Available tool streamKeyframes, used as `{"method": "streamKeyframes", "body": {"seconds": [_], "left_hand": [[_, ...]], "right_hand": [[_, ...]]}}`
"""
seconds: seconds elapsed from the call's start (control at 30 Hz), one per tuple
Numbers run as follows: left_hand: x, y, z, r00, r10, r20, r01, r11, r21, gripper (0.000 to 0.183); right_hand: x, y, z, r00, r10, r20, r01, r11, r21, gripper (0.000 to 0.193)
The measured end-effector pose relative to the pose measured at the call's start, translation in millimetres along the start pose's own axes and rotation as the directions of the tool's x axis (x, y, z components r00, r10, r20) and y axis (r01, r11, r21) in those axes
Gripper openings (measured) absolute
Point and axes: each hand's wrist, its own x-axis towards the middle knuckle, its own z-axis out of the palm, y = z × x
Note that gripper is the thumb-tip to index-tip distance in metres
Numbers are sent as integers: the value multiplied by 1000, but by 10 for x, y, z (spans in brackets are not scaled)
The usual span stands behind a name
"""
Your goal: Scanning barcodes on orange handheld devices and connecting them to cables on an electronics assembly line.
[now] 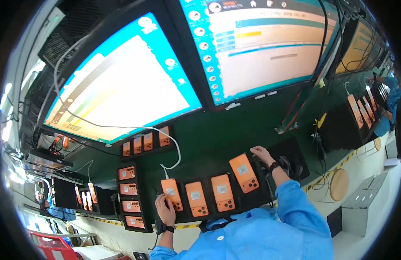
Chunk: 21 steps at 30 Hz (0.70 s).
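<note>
In the head view, the left hand (166, 211) reaches up from the lower edge, its wrist nearly straight in a dark wristband (167, 228). Its fingers meet the lower left side of an orange phone (171, 190) just up and right of it; I cannot tell whether they grip or only rest. A white cable (167, 173) runs from that phone's top. Two more phones (196, 197) lie farther right, between the hands.

The right hand (263, 155) is farther forward, forearm slanting up and leftward, fingers pointing left. Just left of and below it lies a tilted phone (243, 171); whether the fingers are together or apart, I cannot tell.
</note>
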Motion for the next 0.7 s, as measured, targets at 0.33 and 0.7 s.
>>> {"method": "streamKeyframes", "body": {"seconds": [0.33,0.7], "left_hand": [[23,-43,-18,998,-29,-52,28,999,-18,18],[45,-31,13,999,-45,16,45,999,18,17]], "right_hand": [[965,82,243,820,51,570,471,505,-723,44],[200,-1093,131,877,-202,436,159,978,133,19]]}}
